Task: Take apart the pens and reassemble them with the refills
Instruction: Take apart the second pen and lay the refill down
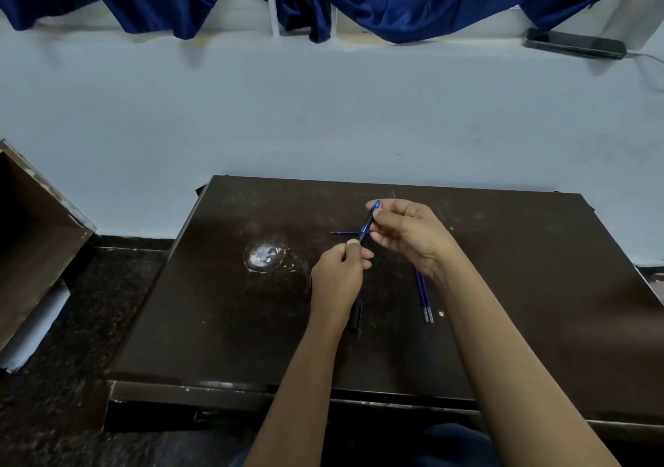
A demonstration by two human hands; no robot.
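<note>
A dark pen with blue ends is held slanted above the dark brown table. My left hand pinches its lower end. The fingers of my right hand grip its upper part near the blue tip. Two blue refills lie side by side on the table under my right wrist. Another thin blue refill lies flat just left of the held pen. A black pen cap rests on the table beside my left wrist.
A whitish scuffed patch marks the table left of my hands. A wooden box stands on the floor at the left. A black phone lies on the ledge at the upper right, below blue curtains.
</note>
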